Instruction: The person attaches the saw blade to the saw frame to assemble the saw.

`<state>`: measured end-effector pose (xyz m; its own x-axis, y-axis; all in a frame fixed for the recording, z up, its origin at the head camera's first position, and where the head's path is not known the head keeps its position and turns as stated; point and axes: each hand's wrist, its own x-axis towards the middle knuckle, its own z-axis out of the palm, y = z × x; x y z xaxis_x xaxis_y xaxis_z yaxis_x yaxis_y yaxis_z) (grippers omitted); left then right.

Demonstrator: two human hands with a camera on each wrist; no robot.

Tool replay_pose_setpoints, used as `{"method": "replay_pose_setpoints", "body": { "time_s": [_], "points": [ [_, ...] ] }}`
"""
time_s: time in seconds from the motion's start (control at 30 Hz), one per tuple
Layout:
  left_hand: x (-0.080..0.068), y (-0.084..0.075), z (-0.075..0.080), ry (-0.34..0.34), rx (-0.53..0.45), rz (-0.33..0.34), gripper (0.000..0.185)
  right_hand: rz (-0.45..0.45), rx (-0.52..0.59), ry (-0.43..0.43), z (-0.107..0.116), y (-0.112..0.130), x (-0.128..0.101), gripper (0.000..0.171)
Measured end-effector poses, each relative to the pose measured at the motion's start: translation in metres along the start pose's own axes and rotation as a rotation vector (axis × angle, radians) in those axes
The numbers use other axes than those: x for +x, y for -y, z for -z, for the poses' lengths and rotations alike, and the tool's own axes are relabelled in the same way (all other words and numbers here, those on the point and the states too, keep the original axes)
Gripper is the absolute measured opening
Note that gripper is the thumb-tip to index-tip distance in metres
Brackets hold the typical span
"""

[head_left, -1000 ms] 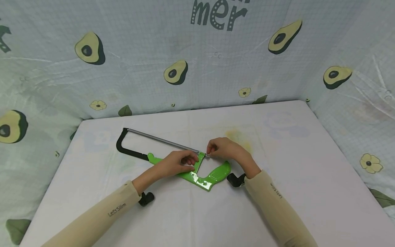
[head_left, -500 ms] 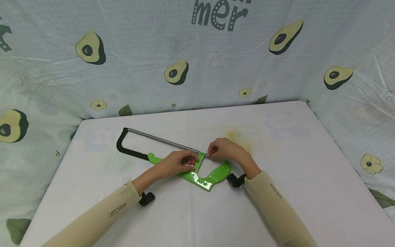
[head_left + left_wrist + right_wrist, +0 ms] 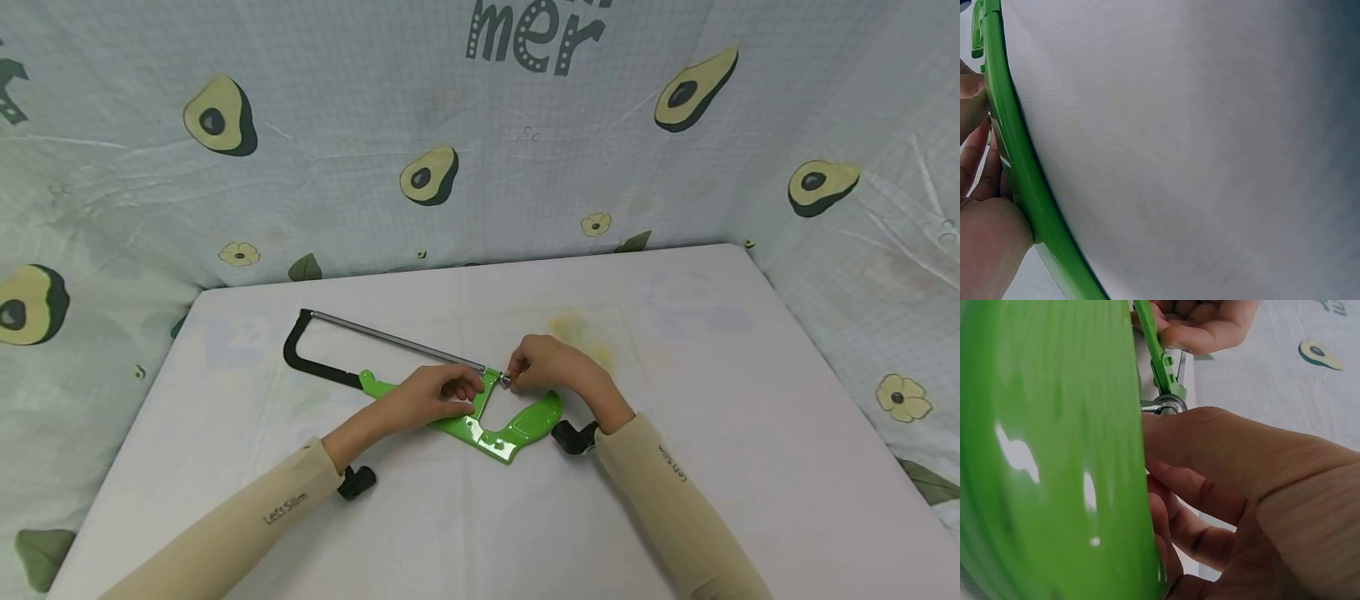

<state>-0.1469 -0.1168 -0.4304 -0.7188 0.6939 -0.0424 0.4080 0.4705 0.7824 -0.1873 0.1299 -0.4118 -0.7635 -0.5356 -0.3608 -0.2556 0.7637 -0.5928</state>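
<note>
1. Avocado-print cloth walls a white table (image 3: 675, 467), where a green hacksaw (image 3: 517, 429) lies flat.
2. Left hand (image 3: 427, 398) grips the frame by its handle.
3. Right hand (image 3: 547, 367) pinches the small metal nut (image 3: 504, 381) at the blade's end.
4. Both hands have barely shifted since earlier.

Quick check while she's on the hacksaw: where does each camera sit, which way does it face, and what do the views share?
Head: above, facing forward and down at the table; both sleeved arms, left hand gripping the green hacksaw, right hand pinching its nut.
Left wrist: beside the saw frame, facing the table; fingers.
Right wrist: behind the handle, facing the nut; both hands.
Shared: the saw.
</note>
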Motion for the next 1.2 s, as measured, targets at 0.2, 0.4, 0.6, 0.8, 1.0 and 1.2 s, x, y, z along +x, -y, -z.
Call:
{"method": "replay_pose_setpoints", "body": {
  "time_s": [0.2,0.4,0.6,0.8,1.0,1.2],
  "points": [
    [0.0003,0.0021,-0.0003,0.003,-0.001,-0.008,0.027,-0.004,0.021,0.017,0.0008,-0.0018,0.0008,0.011],
    [0.0011,0.0015,-0.0004,0.007,-0.010,0.001,0.027,0.001,0.041,0.020,0.0034,-0.0026,-0.0015,0.022],
    [0.0012,0.0007,-0.0006,0.009,-0.017,0.008,0.026,-0.005,0.061,0.007,0.0042,-0.0036,-0.0019,0.021],
    [0.0014,0.0008,-0.0011,0.008,-0.019,0.013,0.027,0.004,0.076,-0.016,0.0034,-0.0032,-0.0035,0.014],
    [0.0011,0.0008,-0.0014,0.004,-0.007,0.009,0.027,0.011,0.079,-0.031,0.0022,-0.0030,-0.0034,0.010],
    [0.0003,-0.0009,-0.0020,0.003,-0.011,0.022,0.027,0.027,0.075,-0.044,0.0010,-0.0043,-0.0022,0.008]
  ]
}}
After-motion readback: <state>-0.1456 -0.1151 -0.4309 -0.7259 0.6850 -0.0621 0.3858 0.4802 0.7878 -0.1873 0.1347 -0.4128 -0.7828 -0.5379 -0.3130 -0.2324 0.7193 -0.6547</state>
